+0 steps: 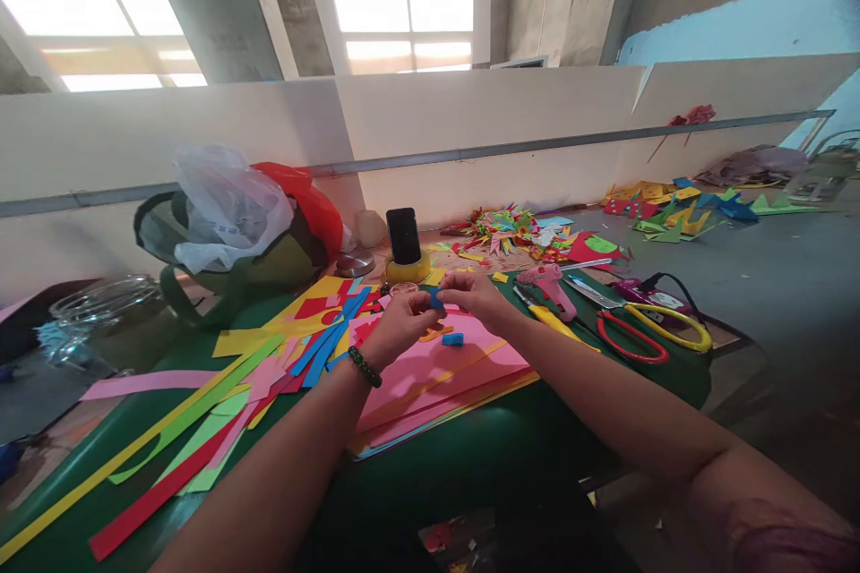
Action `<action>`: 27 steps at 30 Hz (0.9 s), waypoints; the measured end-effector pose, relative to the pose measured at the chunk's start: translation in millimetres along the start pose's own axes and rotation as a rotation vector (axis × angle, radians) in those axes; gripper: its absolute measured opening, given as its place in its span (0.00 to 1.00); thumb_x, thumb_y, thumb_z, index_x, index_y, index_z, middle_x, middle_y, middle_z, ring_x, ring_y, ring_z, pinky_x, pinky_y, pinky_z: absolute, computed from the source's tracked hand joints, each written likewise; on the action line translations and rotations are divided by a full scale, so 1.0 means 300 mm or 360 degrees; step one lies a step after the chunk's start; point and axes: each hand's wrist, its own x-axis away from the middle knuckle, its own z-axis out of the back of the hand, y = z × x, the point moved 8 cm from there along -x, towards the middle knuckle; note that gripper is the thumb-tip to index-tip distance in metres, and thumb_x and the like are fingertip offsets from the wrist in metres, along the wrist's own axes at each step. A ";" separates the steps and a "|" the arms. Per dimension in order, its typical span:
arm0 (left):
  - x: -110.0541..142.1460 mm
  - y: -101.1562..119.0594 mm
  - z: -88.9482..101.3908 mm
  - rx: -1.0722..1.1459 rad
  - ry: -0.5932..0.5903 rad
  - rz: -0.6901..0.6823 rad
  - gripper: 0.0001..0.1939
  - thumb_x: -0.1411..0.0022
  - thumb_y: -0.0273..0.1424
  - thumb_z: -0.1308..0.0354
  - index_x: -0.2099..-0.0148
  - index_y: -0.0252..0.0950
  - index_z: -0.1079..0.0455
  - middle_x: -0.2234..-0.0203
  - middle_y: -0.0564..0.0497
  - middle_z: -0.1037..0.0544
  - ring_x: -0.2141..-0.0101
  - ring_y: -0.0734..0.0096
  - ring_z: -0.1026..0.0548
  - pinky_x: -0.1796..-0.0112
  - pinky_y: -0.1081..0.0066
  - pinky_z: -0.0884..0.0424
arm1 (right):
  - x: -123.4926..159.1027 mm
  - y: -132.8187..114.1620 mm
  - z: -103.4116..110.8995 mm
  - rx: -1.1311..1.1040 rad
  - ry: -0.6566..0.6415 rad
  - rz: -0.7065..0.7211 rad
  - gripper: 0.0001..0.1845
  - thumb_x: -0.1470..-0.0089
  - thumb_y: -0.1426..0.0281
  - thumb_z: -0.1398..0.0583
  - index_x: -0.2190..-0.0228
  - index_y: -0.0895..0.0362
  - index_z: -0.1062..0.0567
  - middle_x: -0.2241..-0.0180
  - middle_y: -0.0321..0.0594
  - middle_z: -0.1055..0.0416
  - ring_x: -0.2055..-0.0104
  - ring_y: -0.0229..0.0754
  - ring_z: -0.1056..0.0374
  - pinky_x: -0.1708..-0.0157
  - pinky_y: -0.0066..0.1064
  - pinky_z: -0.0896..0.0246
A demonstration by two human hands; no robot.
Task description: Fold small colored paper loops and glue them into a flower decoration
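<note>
The left hand (pixel 401 322) and right hand (pixel 474 297) held a small blue piece (pixel 436 299) at frame centre, each grip pinching it, the scrap seemingly light, pliable and best taken by its edges.

The desk (pixel 470 448) looks smooth, glossy; the pink paper (pixel 409 385) near its front edge and held blue piece (pixel 436 298), matt; scissor blades (pixel 591 291) near its right edge, shiny metal.
</note>
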 end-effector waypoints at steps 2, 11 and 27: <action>0.002 -0.005 0.003 0.0037 0.0018 0.0037 0.05 0.52 0.30 0.38 0.72 0.35 0.30 0.76 0.53 0.25 0.70 0.68 0.22 0.72 0.74 0.33 | 0.000 -0.003 0.001 0.0006 0.0007 0.0019 0.09 0.66 0.65 0.37 0.81 0.57 0.29 0.82 0.29 0.38 0.77 0.32 0.45 0.77 0.28 0.53; -0.002 -0.022 0.026 0.0242 0.0063 0.0058 0.17 0.56 0.42 0.33 0.70 0.35 0.31 0.73 0.52 0.26 0.69 0.69 0.24 0.69 0.72 0.33 | 0.001 -0.003 -0.003 0.0065 -0.0010 0.0033 0.04 0.67 0.68 0.42 0.83 0.56 0.31 0.83 0.29 0.38 0.77 0.33 0.46 0.76 0.28 0.53; -0.007 -0.058 0.051 0.0543 0.0127 0.0254 0.17 0.62 0.35 0.30 0.70 0.36 0.31 0.74 0.55 0.28 0.72 0.76 0.29 0.70 0.73 0.33 | -0.007 -0.014 0.024 0.0101 0.0057 0.0138 0.11 0.60 0.60 0.41 0.80 0.56 0.32 0.82 0.30 0.40 0.78 0.33 0.46 0.77 0.28 0.52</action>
